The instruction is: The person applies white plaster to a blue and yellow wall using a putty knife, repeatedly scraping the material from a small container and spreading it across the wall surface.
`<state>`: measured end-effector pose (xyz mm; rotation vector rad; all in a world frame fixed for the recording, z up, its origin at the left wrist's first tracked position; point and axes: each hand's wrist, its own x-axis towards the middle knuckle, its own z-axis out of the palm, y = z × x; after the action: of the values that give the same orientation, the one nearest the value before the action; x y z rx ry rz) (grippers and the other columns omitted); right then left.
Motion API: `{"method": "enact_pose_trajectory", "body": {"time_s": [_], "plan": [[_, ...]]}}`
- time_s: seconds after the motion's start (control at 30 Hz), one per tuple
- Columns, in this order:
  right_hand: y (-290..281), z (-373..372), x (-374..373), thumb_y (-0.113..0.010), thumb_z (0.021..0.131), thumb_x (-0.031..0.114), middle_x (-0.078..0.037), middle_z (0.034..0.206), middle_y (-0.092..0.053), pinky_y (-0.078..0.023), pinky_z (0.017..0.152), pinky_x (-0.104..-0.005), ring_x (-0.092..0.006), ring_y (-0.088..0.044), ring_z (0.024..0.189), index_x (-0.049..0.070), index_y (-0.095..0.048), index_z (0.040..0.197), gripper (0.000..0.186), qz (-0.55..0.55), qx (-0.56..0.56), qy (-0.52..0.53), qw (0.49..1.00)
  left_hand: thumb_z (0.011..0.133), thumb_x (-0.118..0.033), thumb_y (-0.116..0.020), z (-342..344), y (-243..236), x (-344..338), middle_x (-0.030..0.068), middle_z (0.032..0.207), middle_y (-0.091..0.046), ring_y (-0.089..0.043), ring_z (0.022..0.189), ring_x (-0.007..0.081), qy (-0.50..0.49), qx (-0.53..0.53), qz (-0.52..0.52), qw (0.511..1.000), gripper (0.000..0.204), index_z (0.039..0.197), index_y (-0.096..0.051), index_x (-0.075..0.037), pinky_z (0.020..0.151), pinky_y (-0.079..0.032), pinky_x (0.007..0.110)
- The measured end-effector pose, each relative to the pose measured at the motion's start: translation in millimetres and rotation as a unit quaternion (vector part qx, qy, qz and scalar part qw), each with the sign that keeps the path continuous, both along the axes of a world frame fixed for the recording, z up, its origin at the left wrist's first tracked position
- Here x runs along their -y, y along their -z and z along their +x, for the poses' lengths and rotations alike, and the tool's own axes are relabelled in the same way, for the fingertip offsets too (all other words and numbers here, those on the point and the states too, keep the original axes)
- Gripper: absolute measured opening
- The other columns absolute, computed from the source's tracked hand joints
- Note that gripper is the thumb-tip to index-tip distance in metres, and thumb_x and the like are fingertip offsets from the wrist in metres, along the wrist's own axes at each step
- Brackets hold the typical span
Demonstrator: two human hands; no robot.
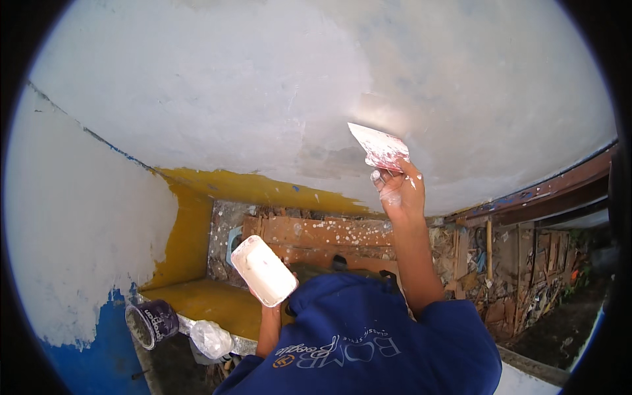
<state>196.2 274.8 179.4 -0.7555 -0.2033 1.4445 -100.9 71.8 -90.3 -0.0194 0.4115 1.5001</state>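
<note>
Nearest: blue shirt (388, 342), worn. White tray (264, 271), held from below in the left hand (270, 309); grip wraps it, mostly hidden. White-smeared scraper (382, 149), which the right hand (403, 189) pinches in a raised grip, close to the pale wall (210, 85), contact unclear. Farther: dark bucket (162, 321) beside a plastic bag (210, 340).

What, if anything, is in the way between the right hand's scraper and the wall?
Nothing visible. The scraper in the right hand is close to or touching the wall; I can't tell which. The tub is lower and to the left, not between them.
</note>
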Motion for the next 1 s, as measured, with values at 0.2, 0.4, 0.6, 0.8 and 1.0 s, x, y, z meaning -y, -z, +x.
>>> {"method": "enact_pose_trajectory", "body": {"time_s": [0.2, 0.4, 0.6, 0.8, 1.0], "plan": [[45.7, 29.1, 21.5, -0.056, 0.085, 0.012, -0.012, 0.095, -0.064, -0.049, 0.069, -0.0366, -0.0222, -0.06, 0.081, 0.001, -0.054, 0.107, 0.024, -0.062, 0.055, -0.008, 0.997, 0.09, -0.051, -0.042, 14.2, -21.2, -13.8, 0.0113, 0.123, -0.054, -0.053, 0.11, 0.0279, 0.004, 0.05, 0.049, 0.998, 0.055, 0.13, -0.044, -0.014, 0.096, -0.039, 0.048], [53.1, 42.7, -32.3, -0.055, 0.087, 0.009, -0.018, 0.099, -0.054, -0.05, 0.073, -0.0404, -0.029, -0.057, 0.092, -0.002, -0.047, 0.108, 0.025, -0.088, 0.1, 0.007, 0.991, 0.076, -0.066, -0.057, 11.5, -6.5, -10.9, 0.02, 0.142, -0.041, -0.046, 0.123, 0.0465, 0.003, 0.114, 0.102, 0.988, 0.086, 0.146, -0.031, -0.024, 0.096, -0.03, 0.073], [-39.2, 37.2, -18.3, -0.053, 0.087, 0.007, -0.022, 0.104, -0.057, -0.053, 0.072, -0.0396, -0.0306, -0.06, 0.094, -0.004, -0.048, 0.109, 0.025, 0.005, 0.092, 0.023, 0.995, 0.086, -0.053, -0.05, -6.2, 20.2, -13.2, 0.0097, 0.116, -0.058, -0.056, 0.104, 0.0267, 0.013, 0.109, -0.035, 0.993, 0.052, 0.122, -0.052, -0.015, 0.091, -0.041, 0.048], [-2.5, 34.6, 46.4, -0.052, 0.087, 0.008, -0.018, 0.106, -0.06, -0.055, 0.068, -0.0396, -0.028, -0.062, 0.091, -0.006, -0.05, 0.113, 0.029, 0.037, 0.104, 0.006, 0.994, 0.079, -0.058, -0.058, -12.3, 39.9, -12.1, 0.0161, 0.131, -0.05, -0.051, 0.115, 0.04, 0.01, 0.182, 0.007, 0.983, 0.071, 0.136, -0.041, -0.02, 0.094, -0.033, 0.066], [116.0, -0.3, 13.0, -0.053, 0.088, 0.008, -0.015, 0.101, -0.059, -0.055, 0.071, -0.0422, -0.0259, -0.062, 0.089, -0.006, -0.052, 0.108, 0.025, -0.087, 0.129, 0.051, 0.987, 0.076, -0.062, -0.062, -10.8, 43.8, -14.6, 0.02, 0.141, -0.042, -0.045, 0.123, 0.0475, 0.041, 0.188, 0.09, 0.977, 0.084, 0.145, -0.033, -0.023, 0.096, -0.028, 0.075]]}}
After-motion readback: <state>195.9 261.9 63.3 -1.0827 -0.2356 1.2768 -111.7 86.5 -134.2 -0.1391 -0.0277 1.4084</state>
